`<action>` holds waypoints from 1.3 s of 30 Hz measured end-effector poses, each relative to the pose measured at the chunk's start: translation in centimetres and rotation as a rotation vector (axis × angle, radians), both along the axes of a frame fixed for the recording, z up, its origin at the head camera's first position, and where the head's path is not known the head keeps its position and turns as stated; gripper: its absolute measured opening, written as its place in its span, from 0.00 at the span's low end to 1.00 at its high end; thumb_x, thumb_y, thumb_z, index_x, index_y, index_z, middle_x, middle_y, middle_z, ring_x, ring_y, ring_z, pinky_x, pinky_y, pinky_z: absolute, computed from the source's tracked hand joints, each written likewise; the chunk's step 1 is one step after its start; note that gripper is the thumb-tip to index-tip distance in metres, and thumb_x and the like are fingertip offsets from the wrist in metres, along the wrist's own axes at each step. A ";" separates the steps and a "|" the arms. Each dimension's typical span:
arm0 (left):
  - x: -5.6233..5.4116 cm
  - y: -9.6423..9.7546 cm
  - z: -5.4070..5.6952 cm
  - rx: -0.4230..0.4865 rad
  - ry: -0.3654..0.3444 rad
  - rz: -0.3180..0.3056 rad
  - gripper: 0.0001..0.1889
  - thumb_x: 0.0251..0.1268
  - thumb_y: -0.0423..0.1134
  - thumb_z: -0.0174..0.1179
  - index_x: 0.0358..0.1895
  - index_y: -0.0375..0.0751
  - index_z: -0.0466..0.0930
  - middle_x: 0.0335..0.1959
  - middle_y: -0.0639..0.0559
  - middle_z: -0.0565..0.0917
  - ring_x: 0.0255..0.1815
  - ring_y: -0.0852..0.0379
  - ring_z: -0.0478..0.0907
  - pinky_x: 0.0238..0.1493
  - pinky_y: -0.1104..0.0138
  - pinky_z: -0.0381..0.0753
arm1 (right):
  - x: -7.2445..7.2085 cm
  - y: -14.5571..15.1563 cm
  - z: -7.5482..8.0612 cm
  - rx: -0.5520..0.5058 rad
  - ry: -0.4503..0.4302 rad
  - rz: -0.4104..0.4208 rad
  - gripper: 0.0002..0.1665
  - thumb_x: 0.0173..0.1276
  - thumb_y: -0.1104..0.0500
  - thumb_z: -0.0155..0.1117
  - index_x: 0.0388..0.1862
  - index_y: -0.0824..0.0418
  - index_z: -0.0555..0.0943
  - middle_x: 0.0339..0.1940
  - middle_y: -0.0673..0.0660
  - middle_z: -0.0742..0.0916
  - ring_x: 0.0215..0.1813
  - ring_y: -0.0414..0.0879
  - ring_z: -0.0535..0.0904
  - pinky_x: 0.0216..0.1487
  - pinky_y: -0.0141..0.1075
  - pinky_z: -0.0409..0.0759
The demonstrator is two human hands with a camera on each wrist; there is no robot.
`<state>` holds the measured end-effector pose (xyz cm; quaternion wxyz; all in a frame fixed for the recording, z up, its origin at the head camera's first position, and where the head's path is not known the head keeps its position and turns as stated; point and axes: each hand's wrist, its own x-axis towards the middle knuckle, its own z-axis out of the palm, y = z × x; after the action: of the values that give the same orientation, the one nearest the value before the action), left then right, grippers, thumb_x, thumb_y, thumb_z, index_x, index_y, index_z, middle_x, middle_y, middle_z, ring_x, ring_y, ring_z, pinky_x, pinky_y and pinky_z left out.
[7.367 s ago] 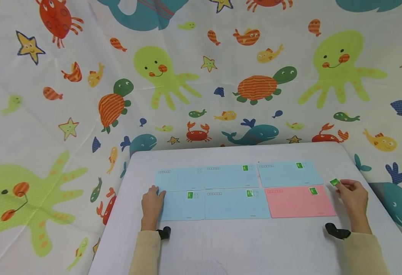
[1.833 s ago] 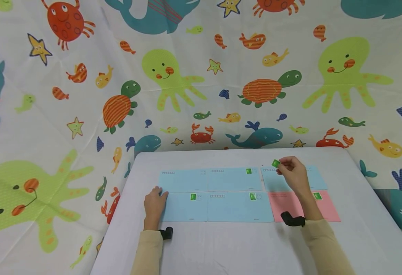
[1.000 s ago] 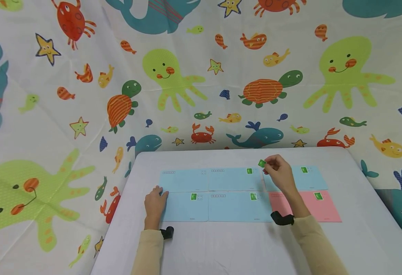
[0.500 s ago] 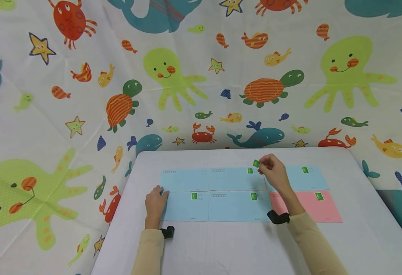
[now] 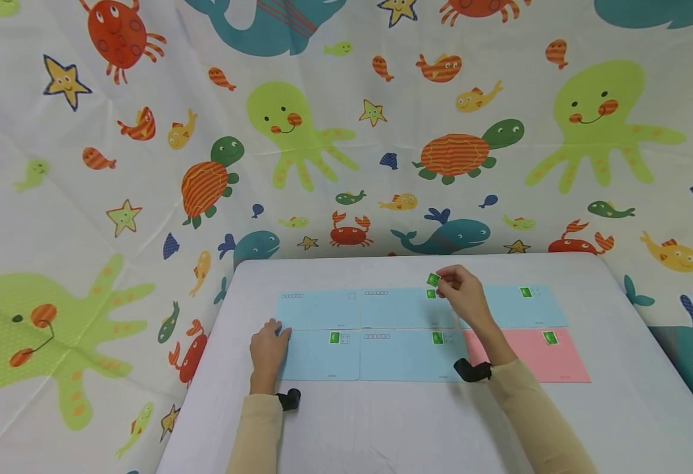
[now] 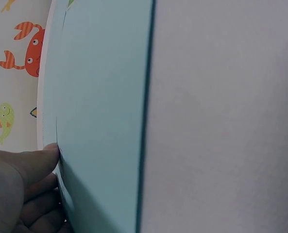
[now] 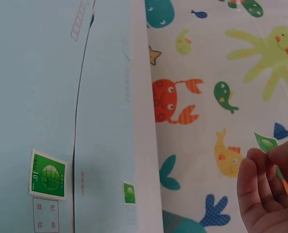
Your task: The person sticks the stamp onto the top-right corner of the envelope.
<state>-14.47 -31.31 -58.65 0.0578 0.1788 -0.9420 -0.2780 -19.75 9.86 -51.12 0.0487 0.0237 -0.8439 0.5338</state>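
Observation:
My right hand (image 5: 464,295) pinches a green postage stamp (image 5: 434,280) between thumb and fingertips, above the far edge of the back middle blue envelope (image 5: 396,311). That envelope bears a green stamp (image 5: 431,294) at its upper right, just under the held one. The right wrist view shows the held stamp (image 7: 265,141) partly covered by the thumb. My left hand (image 5: 268,349) rests at the left edges of the back left envelope (image 5: 316,315) and front left envelope (image 5: 316,362), its thumb touching where they meet. Printed squares mark the back left envelope's upper right corner.
Blue envelopes and one pink envelope (image 5: 541,362) lie in two close rows on a white table (image 5: 382,421). Green stamps sit on the front left, front middle, pink and back right envelopes (image 5: 503,306). Behind hangs a sea-animal cloth (image 5: 376,92).
Holding the stamp, my right hand has moved left from beyond the envelopes' right end, past the back right envelope, to the back middle one. My left hand stays at the left edges.

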 end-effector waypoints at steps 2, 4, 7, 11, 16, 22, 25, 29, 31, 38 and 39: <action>0.0 0.0 0.0 0.000 -0.002 0.001 0.24 0.69 0.39 0.62 0.61 0.25 0.77 0.68 0.30 0.72 0.71 0.32 0.69 0.69 0.45 0.71 | -0.1 -0.3 0.0 -0.008 -0.005 0.002 0.12 0.75 0.61 0.58 0.53 0.65 0.79 0.41 0.64 0.85 0.37 0.51 0.85 0.39 0.21 0.81; 0.0 0.0 0.1 0.001 -0.001 0.003 0.24 0.69 0.39 0.62 0.61 0.25 0.77 0.68 0.30 0.72 0.71 0.32 0.69 0.69 0.45 0.71 | -0.2 -0.5 -0.1 -0.023 -0.007 0.008 0.12 0.74 0.62 0.58 0.52 0.66 0.78 0.41 0.64 0.85 0.38 0.55 0.85 0.39 0.21 0.82; 0.0 0.0 0.2 0.002 0.003 0.003 0.24 0.69 0.39 0.62 0.61 0.25 0.77 0.67 0.30 0.73 0.71 0.33 0.69 0.69 0.45 0.71 | -0.4 -0.8 -0.2 -0.037 -0.007 0.030 0.11 0.74 0.62 0.59 0.52 0.66 0.78 0.41 0.65 0.85 0.39 0.58 0.85 0.40 0.23 0.83; 0.1 0.1 0.4 0.013 0.012 -0.001 0.23 0.68 0.39 0.62 0.60 0.25 0.78 0.67 0.31 0.74 0.71 0.33 0.70 0.69 0.45 0.71 | -0.7 -1.3 -0.5 -0.068 -0.005 0.055 0.11 0.74 0.61 0.59 0.51 0.66 0.77 0.40 0.66 0.85 0.37 0.54 0.86 0.41 0.28 0.85; 0.2 0.1 0.3 0.017 0.006 -0.006 0.23 0.69 0.39 0.62 0.60 0.26 0.78 0.67 0.31 0.74 0.71 0.34 0.70 0.69 0.45 0.71 | -0.8 -2.0 -0.8 -0.072 -0.001 0.060 0.12 0.73 0.62 0.59 0.52 0.66 0.77 0.40 0.64 0.84 0.34 0.43 0.84 0.39 0.26 0.84; 0.2 0.0 0.2 0.019 0.019 -0.007 0.22 0.69 0.39 0.62 0.59 0.25 0.79 0.66 0.31 0.74 0.71 0.34 0.70 0.69 0.44 0.71 | -0.9 -2.9 -0.9 -0.075 -0.010 0.054 0.14 0.73 0.62 0.59 0.54 0.67 0.78 0.39 0.63 0.85 0.34 0.44 0.84 0.38 0.25 0.83; 0.2 0.0 0.2 0.016 0.023 -0.008 0.22 0.69 0.39 0.62 0.59 0.25 0.79 0.66 0.31 0.74 0.71 0.34 0.70 0.69 0.44 0.71 | -1.0 -3.5 -1.0 -0.068 -0.030 0.051 0.13 0.73 0.61 0.59 0.53 0.65 0.79 0.39 0.62 0.85 0.35 0.45 0.84 0.38 0.25 0.83; 0.2 0.0 0.2 0.010 0.023 -0.006 0.22 0.68 0.39 0.62 0.58 0.25 0.79 0.66 0.30 0.74 0.70 0.34 0.70 0.69 0.44 0.71 | -1.1 -4.3 -1.2 -0.067 -0.045 0.056 0.12 0.72 0.61 0.59 0.51 0.64 0.80 0.39 0.61 0.85 0.35 0.46 0.85 0.39 0.26 0.83; 0.1 0.0 0.2 0.007 0.025 -0.005 0.22 0.68 0.39 0.62 0.58 0.25 0.79 0.66 0.30 0.74 0.70 0.34 0.70 0.69 0.44 0.72 | -1.2 -4.6 -1.3 -0.065 -0.048 0.061 0.12 0.72 0.61 0.59 0.50 0.63 0.80 0.39 0.61 0.85 0.35 0.47 0.85 0.39 0.26 0.83; 0.2 0.0 0.1 0.013 0.027 -0.004 0.22 0.69 0.38 0.62 0.58 0.25 0.79 0.66 0.30 0.74 0.70 0.34 0.70 0.69 0.45 0.71 | -1.3 -5.5 -1.8 -0.064 -0.056 0.072 0.11 0.72 0.62 0.59 0.50 0.62 0.80 0.39 0.61 0.85 0.35 0.47 0.85 0.40 0.29 0.84; 0.2 0.0 0.1 0.016 0.027 -0.003 0.22 0.69 0.38 0.62 0.59 0.24 0.79 0.66 0.30 0.74 0.70 0.34 0.70 0.69 0.44 0.71 | -1.3 -5.7 -1.9 -0.070 -0.063 0.074 0.11 0.72 0.62 0.59 0.50 0.62 0.80 0.39 0.61 0.85 0.35 0.47 0.85 0.40 0.29 0.85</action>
<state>-14.28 -31.27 -58.51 0.0685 0.1742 -0.9392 -0.2878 -21.08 4.20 -53.01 0.0031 0.0366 -0.8244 0.5648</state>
